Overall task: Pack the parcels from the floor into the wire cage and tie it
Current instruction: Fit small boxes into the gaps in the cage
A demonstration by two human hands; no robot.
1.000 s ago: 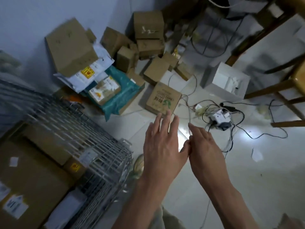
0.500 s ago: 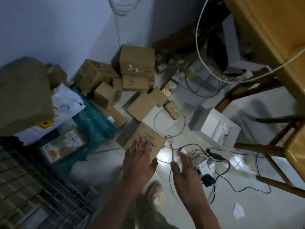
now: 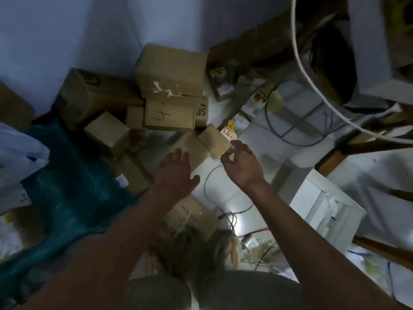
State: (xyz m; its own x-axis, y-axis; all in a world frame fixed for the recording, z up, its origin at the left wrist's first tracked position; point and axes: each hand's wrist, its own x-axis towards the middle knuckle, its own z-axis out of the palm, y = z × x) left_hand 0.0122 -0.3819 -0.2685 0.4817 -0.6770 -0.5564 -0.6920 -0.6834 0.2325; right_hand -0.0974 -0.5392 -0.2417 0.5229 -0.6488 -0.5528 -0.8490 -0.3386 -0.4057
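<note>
Cardboard parcels lie piled on the white floor against the wall. My left hand (image 3: 175, 173) reaches forward with straight fingers, its tips over a flat brown box (image 3: 190, 146). My right hand (image 3: 242, 163) hovers beside a small brown box (image 3: 213, 140), fingers loosely curved toward it and holding nothing. Behind them stand a marked box (image 3: 168, 115) with a bigger box (image 3: 172, 70) stacked on it, a large carton (image 3: 93, 95) at left and a small cube box (image 3: 107, 132). The wire cage is out of view.
A teal plastic mailer (image 3: 67, 186) and a white bag (image 3: 17, 153) lie at left. A white open box (image 3: 324, 204) sits at right. Loose cables (image 3: 232, 218) cross the floor by my feet. Wooden furniture legs (image 3: 368, 142) and a white cable loop (image 3: 312, 86) fill the right.
I have leaned forward and the view has swung away from the cage. Both hands have moved past the labelled flat box toward the smaller boxes deeper in the pile.
</note>
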